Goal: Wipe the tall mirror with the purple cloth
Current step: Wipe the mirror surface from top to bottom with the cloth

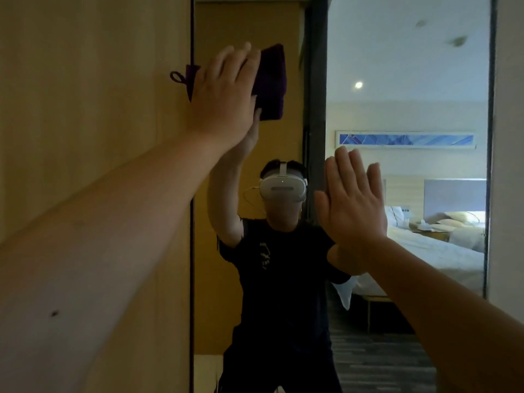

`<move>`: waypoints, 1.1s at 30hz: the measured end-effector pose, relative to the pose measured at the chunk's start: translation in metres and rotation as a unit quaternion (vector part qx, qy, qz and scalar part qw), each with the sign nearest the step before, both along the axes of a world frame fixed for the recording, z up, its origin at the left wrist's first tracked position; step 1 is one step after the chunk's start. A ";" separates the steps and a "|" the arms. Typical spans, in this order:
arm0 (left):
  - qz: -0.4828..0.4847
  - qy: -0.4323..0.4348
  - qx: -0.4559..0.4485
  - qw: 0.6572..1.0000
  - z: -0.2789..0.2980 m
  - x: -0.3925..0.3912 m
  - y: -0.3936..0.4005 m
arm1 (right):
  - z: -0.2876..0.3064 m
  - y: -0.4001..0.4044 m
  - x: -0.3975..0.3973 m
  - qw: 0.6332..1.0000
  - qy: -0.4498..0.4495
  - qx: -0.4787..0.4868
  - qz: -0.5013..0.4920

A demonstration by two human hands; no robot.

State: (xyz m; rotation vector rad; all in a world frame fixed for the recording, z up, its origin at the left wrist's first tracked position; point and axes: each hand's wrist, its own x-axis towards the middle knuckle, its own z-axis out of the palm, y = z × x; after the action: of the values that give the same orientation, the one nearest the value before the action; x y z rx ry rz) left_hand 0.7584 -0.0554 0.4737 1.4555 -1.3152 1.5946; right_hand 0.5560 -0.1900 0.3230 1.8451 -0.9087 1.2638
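The tall mirror [411, 80] stands upright in a dark frame and fills the middle and right of the head view. My left hand [224, 95] presses the folded purple cloth [272, 80] flat against the glass near the mirror's upper left edge. The cloth's hanging loop sticks out to the left over the wooden panel. My right hand [353, 202] rests lower and further right, fingers spread and palm flat toward the glass, holding nothing. The mirror reflects a person wearing a white headset and a dark shirt.
A light wooden wall panel [85, 109] runs along the mirror's left edge. A pale wall strip [510, 137] borders the right edge. The reflection shows a bed with white bedding, a long blue picture and dark carpet.
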 end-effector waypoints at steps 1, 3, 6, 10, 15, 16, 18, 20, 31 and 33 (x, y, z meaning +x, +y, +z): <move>0.001 0.013 0.038 0.999 0.001 0.002 -0.005 | 0.000 0.000 0.000 1.000 -0.002 -0.003 0.007; 0.016 0.002 0.087 0.996 -0.014 0.010 -0.014 | -0.001 -0.001 0.000 1.000 -0.006 -0.009 0.024; 0.024 -0.056 0.107 0.992 -0.074 0.018 -0.017 | -0.002 -0.001 0.000 0.999 -0.016 -0.011 0.033; -0.002 -0.081 0.109 0.991 -0.181 0.028 -0.013 | -0.002 0.000 0.003 0.999 -0.035 -0.013 0.039; -0.004 -0.076 0.179 0.981 -0.321 0.025 -0.004 | -0.001 0.002 0.003 0.999 -0.038 -0.008 0.039; -0.010 -0.063 0.190 0.980 -0.338 0.022 -0.004 | -0.001 0.003 0.002 0.999 -0.036 -0.004 0.041; -0.037 -0.047 0.178 0.982 -0.347 0.021 -0.003 | -0.001 0.006 -0.002 0.996 -0.041 0.003 0.074; -0.072 -0.062 0.136 0.986 -0.327 0.020 -0.002 | 0.002 0.008 -0.012 0.992 -0.061 0.008 0.108; -0.033 0.011 -0.013 0.999 -0.017 -0.053 -0.034 | -0.005 -0.026 -0.053 0.998 -0.058 -0.013 0.026; -0.009 0.020 0.026 0.999 -0.019 -0.052 -0.050 | -0.005 -0.027 -0.054 0.998 -0.059 -0.017 0.033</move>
State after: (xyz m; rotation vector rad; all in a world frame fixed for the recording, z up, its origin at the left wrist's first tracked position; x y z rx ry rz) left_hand 0.7061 -0.1057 0.4548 1.4951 -1.3512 1.5238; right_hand 0.5018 -0.2174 0.3178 1.8019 -0.8888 1.4324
